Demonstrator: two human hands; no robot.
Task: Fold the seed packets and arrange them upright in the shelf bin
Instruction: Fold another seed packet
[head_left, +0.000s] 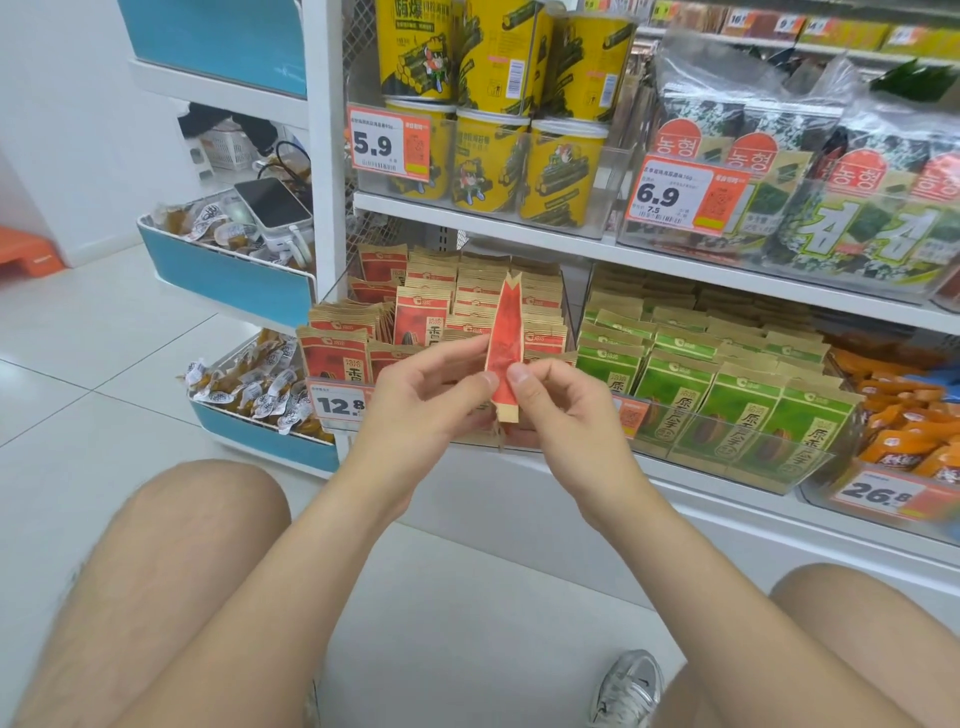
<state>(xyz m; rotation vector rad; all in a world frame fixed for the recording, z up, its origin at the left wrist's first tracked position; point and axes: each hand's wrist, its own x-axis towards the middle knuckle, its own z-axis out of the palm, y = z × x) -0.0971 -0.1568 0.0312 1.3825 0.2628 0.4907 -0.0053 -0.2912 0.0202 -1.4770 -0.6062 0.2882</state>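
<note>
I hold one red and tan seed packet (505, 343) edge-on and upright in front of the shelf. My left hand (426, 395) pinches its left side with thumb and fingers. My right hand (558, 400) pinches its lower right side, thumb on the red face. Behind it the clear shelf bin (571, 312) holds several rows of the same red packets (421, 322) standing upright, with some at the left leaning.
Green seed packets (727, 384) fill the neighbouring bin on the right, orange snack bags (904, 431) beyond. Yellow cans (488, 156) and seaweed packs (831, 208) sit on the shelf above. Blue side trays (228, 280) of wrapped snacks stand left. My knees and a shoe (628, 686) are below.
</note>
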